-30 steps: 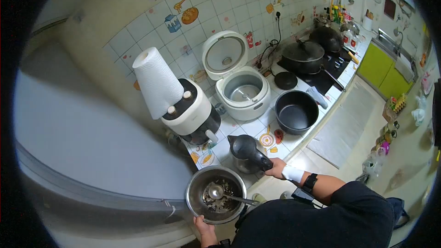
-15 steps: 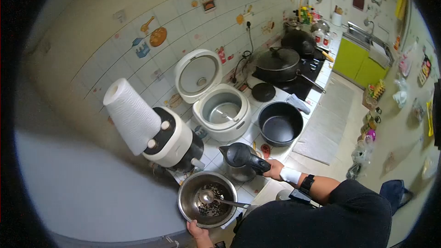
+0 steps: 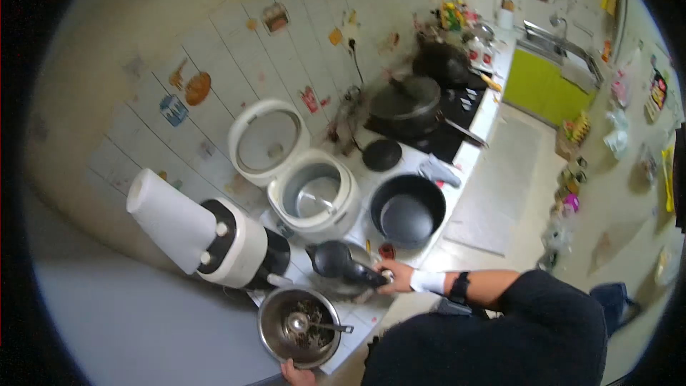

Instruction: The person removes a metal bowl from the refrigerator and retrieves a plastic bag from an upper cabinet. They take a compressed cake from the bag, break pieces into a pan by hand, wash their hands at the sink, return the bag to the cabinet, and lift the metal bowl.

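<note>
My right hand [image 3: 394, 276] is closed round the black handle of a steel kettle [image 3: 339, 264], which is over the tiled counter in front of the open rice cooker. At the bottom, my left hand [image 3: 296, 373] grips the rim of a metal bowl [image 3: 270, 336]. Dark bits lie in the bowl, and a ladle [image 3: 299, 322] rests in it with its handle over the right side. The kettle is to the upper right of the bowl, apart from it.
A white rice cooker [image 3: 321, 204] stands lid up beside a black pot [image 3: 407, 211]. Left of it, a paper towel roll [image 3: 168, 218] lies on a white-and-black appliance [image 3: 239, 243]. Covered pans [image 3: 404, 104] sit on the stove farther back.
The view has turned, so the counter items appear lower and more to the left. My hands still hold the kettle and the bowl's rim. The bowl is now further onto the counter's corner.
</note>
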`<state>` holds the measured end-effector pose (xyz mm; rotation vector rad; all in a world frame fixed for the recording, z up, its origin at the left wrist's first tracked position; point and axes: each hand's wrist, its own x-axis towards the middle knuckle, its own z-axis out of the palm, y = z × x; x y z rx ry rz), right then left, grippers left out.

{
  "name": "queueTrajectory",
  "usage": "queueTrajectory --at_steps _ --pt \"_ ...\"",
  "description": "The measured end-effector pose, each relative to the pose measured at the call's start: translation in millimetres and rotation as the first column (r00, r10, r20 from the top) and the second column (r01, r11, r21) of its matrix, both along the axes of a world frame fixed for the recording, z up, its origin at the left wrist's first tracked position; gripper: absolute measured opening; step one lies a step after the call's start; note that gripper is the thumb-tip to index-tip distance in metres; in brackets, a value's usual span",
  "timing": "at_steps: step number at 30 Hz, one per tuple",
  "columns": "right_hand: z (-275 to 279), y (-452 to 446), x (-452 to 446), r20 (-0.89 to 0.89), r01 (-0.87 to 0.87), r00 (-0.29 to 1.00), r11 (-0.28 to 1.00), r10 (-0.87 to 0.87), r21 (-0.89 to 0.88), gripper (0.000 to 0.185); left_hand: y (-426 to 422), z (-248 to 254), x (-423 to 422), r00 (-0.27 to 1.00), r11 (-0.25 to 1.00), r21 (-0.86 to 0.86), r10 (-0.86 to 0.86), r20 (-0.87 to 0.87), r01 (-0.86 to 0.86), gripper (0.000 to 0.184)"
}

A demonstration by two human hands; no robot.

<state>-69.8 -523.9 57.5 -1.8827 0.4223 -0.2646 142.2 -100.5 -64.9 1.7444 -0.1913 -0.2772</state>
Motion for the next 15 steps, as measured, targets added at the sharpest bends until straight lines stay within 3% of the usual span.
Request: queueTrajectory --at_steps 1,2,3,4,5,6,7,8,9,10,11,12,13,14,15 --pt "-11 -8 -7 0.047 -0.034 0.998 0.999 0.035 -0.008 0.061 3 11 -6 0.907 0.946 0.325 -0.144 0.396 0.008 0.043" --pt "-28 -21 -18 0.106 -0.078 0.991 0.996 0.082 -0.033 0.069 1 36 -16 0.661 0.798 0.582 -0.353 0.663 -0.158 0.050" --pt "-37 -42 -29 0.175 -0.237 0.957 0.971 0.231 0.019 0.064 -23 68 -31 0.979 0.980 0.108 0.153 0.136 -0.168 0.050" --pt "-43 -62 -40 0.243 -0.398 0.897 0.914 0.370 0.076 0.059 -40 95 -47 0.779 0.833 -0.323 0.189 -0.598 -0.450 0.049" --pt "0 -75 -62 -0.005 -0.388 0.921 0.916 0.390 0.100 0.045 -46 102 -50 0.792 0.781 -0.384 0.221 -0.569 -0.493 0.049" --pt "-4 -95 -78 -0.030 -0.449 0.885 0.871 0.464 0.197 0.039 -39 110 -54 0.866 0.925 -0.062 0.325 -0.380 -0.375 0.048" --pt "13 -108 -94 0.007 -0.477 0.869 0.834 0.495 0.276 0.046 -36 130 -72 0.916 0.902 0.328 0.355 -0.188 -0.282 0.046" --pt "35 -124 -117 -0.002 -0.480 0.866 0.830 0.501 0.285 0.047 -38 152 -83 0.950 0.700 0.645 0.183 0.253 -0.307 0.044" --pt "15 -146 -134 -0.042 -0.483 0.847 0.799 0.530 0.358 0.038 -56 184 -103 0.927 0.718 0.591 0.236 0.290 -0.367 0.048" --pt "40 -157 -152 -0.062 -0.471 0.834 0.764 0.549 0.441 0.037 -73 217 -118 0.903 0.730 0.538 0.282 0.324 -0.421 0.052" --pt "45 -174 -172 -0.056 -0.412 0.853 0.736 0.518 0.538 0.039 -85 247 -131 0.917 0.660 0.637 0.263 0.301 -0.399 0.057" --pt "77 -175 -190 -0.031 -0.418 0.864 0.751 0.502 0.511 0.031 -105 286 -155 0.918 0.706 0.595 0.229 0.322 -0.385 0.057" --pt "86 -175 -213 0.144 -0.373 0.897 0.543 0.417 0.752 0.040 -112 304 -170 0.929 0.775 0.549 0.128 0.348 -0.313 0.055" --pt "79 -174 -230 0.338 -0.396 0.905 0.221 0.259 0.891 0.039 -129 322 -189 0.984 0.935 0.342 0.041 0.172 -0.099 0.051" --pt "76 -169 -243 0.362 -0.355 0.920 -0.069 0.153 0.932 0.039 -146 330 -212 0.994 0.993 0.067 -0.102 0.038 0.099 0.048"
